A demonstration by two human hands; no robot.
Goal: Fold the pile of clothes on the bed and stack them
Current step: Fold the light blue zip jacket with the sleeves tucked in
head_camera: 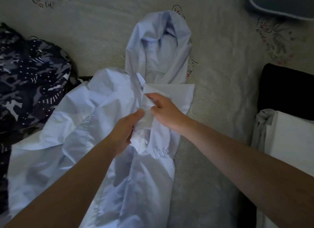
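A pale blue hooded jacket [95,118] lies crumpled on the bed [220,84], its hood [159,45] pointing away from me. My left hand [125,132] grips a bunch of the jacket's fabric at its middle. Just to the right, my right hand [163,112] pinches a white strip of the same jacket, close beside the left hand. An elastic cuff [160,153] hangs below my right wrist. Part of the jacket is hidden under my forearms.
A dark navy patterned garment [28,84] is heaped at the left. At the right edge lie a black folded item [287,90] and white folded cloth [288,139]. A grey pillow [282,3] sits at the top right corner.
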